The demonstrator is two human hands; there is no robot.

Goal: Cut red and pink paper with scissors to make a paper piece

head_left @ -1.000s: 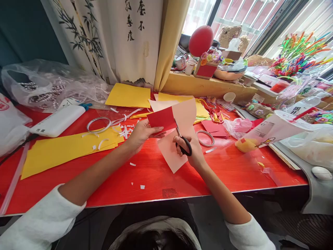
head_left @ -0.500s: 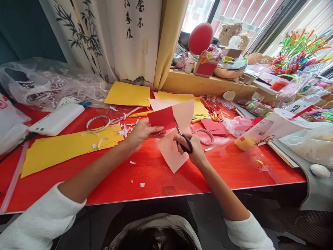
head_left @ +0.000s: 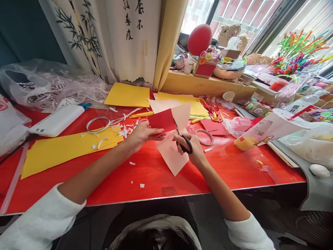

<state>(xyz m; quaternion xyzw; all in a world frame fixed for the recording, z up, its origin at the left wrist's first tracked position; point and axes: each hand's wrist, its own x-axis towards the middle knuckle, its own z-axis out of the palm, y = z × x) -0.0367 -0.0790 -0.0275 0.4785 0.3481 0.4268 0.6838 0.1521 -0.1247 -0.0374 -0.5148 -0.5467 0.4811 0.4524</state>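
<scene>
My left hand (head_left: 142,134) pinches a sheet of paper (head_left: 161,120) that is red on one face and pale pink on the other, held above the red table (head_left: 145,173). My right hand (head_left: 191,151) grips black-handled scissors (head_left: 182,139), fingers through the loops. The blades point up and left into the sheet, along the line between its red part and its pink part. A pink flap hangs down over my right hand's fingers.
Yellow sheets (head_left: 67,146) lie at the left and back (head_left: 127,95). Two tape rings (head_left: 98,124) (head_left: 204,136), white scraps, a white box (head_left: 57,119), plastic bags (head_left: 44,85) and a cluttered sill (head_left: 208,83) surround the work spot. A white mouse (head_left: 319,170) sits at the far right.
The scissors have crept a little further up into the sheet, and the upper pink flap has dropped slightly. My left hand keeps its hold.
</scene>
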